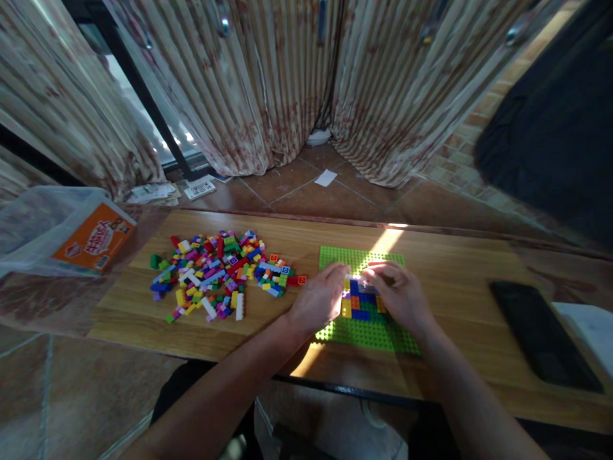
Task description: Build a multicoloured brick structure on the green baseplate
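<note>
A green studded baseplate [368,338] lies on the wooden table, with a block of blue, yellow, orange and green toy bricks [360,300] built on its middle. My left hand [323,297] rests at the left side of the bricks, its fingers curled in toward their far edge. On the right side, my right hand [397,287] bends its thumb and fingers over the far right of the same bricks. Both hands' fingertips are close to the far row. Whether a loose brick sits between the fingers is too small to see.
A large heap of mixed bricks [211,268] spreads over the table's left part, with a smaller cluster [275,275] beside it. A clear plastic bin [43,223] with an orange label stands at far left. A black tablet-like slab [541,332] lies at right.
</note>
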`<state>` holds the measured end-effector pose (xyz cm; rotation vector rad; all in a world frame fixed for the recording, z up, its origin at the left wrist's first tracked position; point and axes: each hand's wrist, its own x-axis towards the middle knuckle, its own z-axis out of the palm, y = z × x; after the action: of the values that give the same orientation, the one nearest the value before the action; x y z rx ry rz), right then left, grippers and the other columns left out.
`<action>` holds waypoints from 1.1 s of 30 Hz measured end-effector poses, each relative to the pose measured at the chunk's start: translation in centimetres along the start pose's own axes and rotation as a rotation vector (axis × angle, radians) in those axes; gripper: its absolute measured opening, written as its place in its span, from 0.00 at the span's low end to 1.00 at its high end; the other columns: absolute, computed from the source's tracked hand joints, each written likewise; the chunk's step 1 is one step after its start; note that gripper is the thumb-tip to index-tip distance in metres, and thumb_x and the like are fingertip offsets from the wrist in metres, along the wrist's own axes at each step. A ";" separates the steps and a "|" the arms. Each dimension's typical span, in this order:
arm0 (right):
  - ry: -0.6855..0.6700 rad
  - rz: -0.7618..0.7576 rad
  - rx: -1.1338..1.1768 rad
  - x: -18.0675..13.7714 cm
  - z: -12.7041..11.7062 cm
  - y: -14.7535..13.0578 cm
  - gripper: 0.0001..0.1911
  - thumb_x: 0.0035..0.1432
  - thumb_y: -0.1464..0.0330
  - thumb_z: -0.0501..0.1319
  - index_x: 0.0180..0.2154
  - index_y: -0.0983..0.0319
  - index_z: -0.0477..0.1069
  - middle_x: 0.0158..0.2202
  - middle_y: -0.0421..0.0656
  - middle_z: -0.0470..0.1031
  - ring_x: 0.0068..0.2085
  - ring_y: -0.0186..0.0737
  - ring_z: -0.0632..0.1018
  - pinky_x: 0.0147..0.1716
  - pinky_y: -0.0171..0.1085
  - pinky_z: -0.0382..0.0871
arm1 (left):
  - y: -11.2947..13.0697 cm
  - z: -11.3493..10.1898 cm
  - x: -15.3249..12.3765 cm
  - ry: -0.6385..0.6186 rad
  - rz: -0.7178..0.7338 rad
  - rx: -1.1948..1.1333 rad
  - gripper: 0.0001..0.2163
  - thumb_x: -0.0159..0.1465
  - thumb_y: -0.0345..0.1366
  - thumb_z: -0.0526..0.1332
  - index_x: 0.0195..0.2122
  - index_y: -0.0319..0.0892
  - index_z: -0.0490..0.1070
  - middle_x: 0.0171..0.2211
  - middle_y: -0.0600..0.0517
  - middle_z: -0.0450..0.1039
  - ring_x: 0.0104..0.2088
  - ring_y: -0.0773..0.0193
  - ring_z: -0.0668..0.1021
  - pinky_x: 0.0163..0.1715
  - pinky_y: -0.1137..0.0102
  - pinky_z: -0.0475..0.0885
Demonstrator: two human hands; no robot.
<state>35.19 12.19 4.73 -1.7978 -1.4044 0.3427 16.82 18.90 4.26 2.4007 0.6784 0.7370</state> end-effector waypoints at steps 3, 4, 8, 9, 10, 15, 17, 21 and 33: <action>0.004 -0.022 -0.031 0.0 0.2 0.1 0.13 0.59 0.59 0.59 0.28 0.59 0.76 0.39 0.45 0.78 0.43 0.45 0.76 0.47 0.46 0.68 | 0.2 0.2 -0.2 -0.088 0.028 0.091 0.22 0.61 0.22 0.50 0.57 0.36 0.63 0.57 0.41 0.68 0.60 0.56 0.69 0.60 0.59 0.67; 0.004 -0.025 -0.036 0.0 0.3 0.2 0.13 0.59 0.59 0.59 0.28 0.59 0.76 0.39 0.45 0.78 0.44 0.45 0.76 0.47 0.46 0.68 | 0.2 0.2 -0.3 -0.108 0.026 0.115 0.23 0.60 0.21 0.50 0.57 0.34 0.62 0.58 0.40 0.67 0.60 0.56 0.69 0.61 0.59 0.67; -0.001 -0.054 -0.040 -0.1 0.4 0.4 0.13 0.60 0.60 0.58 0.28 0.59 0.75 0.39 0.45 0.77 0.44 0.45 0.75 0.47 0.46 0.67 | 0.5 0.4 -0.3 -0.142 -0.002 0.172 0.25 0.58 0.20 0.50 0.58 0.30 0.61 0.58 0.37 0.66 0.60 0.54 0.68 0.60 0.58 0.67; -0.004 -0.063 -0.039 -0.1 0.5 0.4 0.13 0.60 0.60 0.58 0.28 0.59 0.75 0.39 0.45 0.77 0.44 0.45 0.75 0.47 0.46 0.67 | 0.5 0.5 -0.3 -0.143 -0.009 0.175 0.25 0.59 0.20 0.50 0.58 0.30 0.61 0.58 0.37 0.66 0.60 0.54 0.68 0.60 0.58 0.67; -0.007 -0.069 -0.041 -0.1 0.5 0.4 0.13 0.61 0.60 0.58 0.28 0.59 0.75 0.39 0.45 0.77 0.44 0.45 0.75 0.48 0.46 0.67 | 0.5 0.5 -0.3 -0.143 -0.012 0.174 0.24 0.59 0.20 0.50 0.58 0.30 0.61 0.58 0.37 0.67 0.59 0.54 0.69 0.60 0.58 0.67; -0.011 -0.079 -0.067 -0.2 0.6 0.3 0.13 0.62 0.61 0.57 0.29 0.58 0.75 0.39 0.45 0.77 0.44 0.46 0.75 0.48 0.48 0.67 | 0.4 0.9 -0.3 -0.109 -0.023 0.163 0.23 0.60 0.21 0.51 0.58 0.35 0.62 0.55 0.40 0.69 0.56 0.54 0.71 0.58 0.57 0.68; -0.013 -0.085 -0.067 -0.2 0.6 0.4 0.13 0.62 0.61 0.57 0.30 0.58 0.75 0.39 0.46 0.77 0.44 0.46 0.75 0.48 0.48 0.67 | 0.5 0.9 -0.2 -0.102 -0.041 0.161 0.22 0.60 0.22 0.51 0.57 0.35 0.63 0.53 0.41 0.70 0.55 0.55 0.72 0.57 0.58 0.69; -0.026 -0.100 -0.067 -0.4 0.6 0.8 0.14 0.62 0.58 0.56 0.30 0.58 0.74 0.40 0.46 0.77 0.44 0.46 0.75 0.48 0.48 0.68 | 0.8 0.8 -0.1 -0.120 -0.053 0.138 0.20 0.59 0.22 0.52 0.54 0.36 0.65 0.51 0.42 0.70 0.54 0.55 0.72 0.56 0.59 0.70; -0.052 -0.279 -0.188 -0.8 1.1 1.5 0.17 0.61 0.53 0.56 0.38 0.57 0.76 0.44 0.48 0.76 0.46 0.51 0.75 0.47 0.52 0.68 | 0.5 0.5 0.0 -0.099 -0.033 0.061 0.21 0.59 0.24 0.54 0.55 0.34 0.63 0.53 0.40 0.70 0.56 0.55 0.71 0.57 0.63 0.69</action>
<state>35.28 11.86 2.76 -1.7183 -1.7473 0.1143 17.31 18.36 4.21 2.4572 0.7069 0.5872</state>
